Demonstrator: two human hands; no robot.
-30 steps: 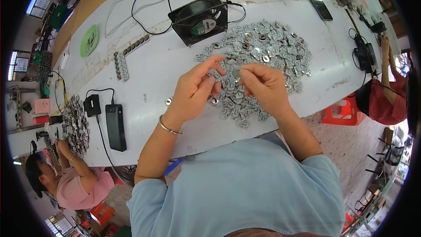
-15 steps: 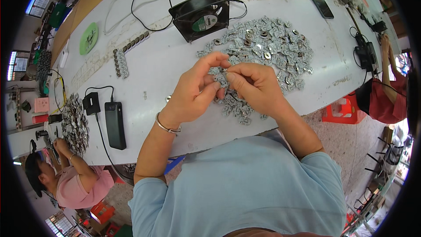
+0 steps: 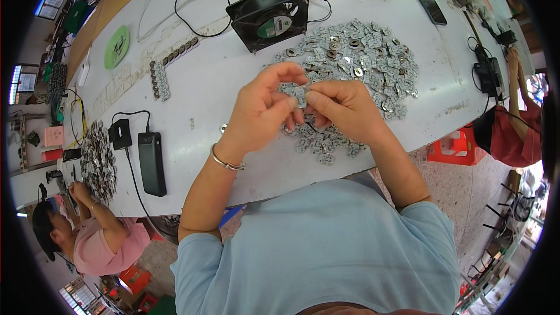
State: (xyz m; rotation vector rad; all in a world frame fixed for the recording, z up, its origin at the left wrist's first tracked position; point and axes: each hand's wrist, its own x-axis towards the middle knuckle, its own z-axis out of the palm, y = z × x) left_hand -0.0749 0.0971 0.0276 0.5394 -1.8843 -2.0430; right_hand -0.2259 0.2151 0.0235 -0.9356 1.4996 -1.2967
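Between my two hands is a small grey metal part [image 3: 300,97], flat and squarish. My left hand [image 3: 263,108] pinches it from the left with thumb and fingers. From the other side my right hand [image 3: 341,107] grips its edge between thumb and forefinger. Both hands hover over the near left part of a spread pile of similar small metal parts [image 3: 373,61], some bearing round metal discs. To the left, more such parts stand in a neat double row [image 3: 163,81], with a line of dark round pieces [image 3: 179,51] running off its far end.
A black fan [image 3: 269,17] stands behind the pile. A phone [image 3: 427,2] lies at far right, a green dish [image 3: 117,47] at far left. A black power bank [image 3: 152,163] with a cable lies left of my arm. Co-workers sit at left [image 3: 111,239] and right [image 3: 516,128].
The small part has turned between my fingers, and its flat face now shows. My right hand has shifted slightly right. The view has moved a little.
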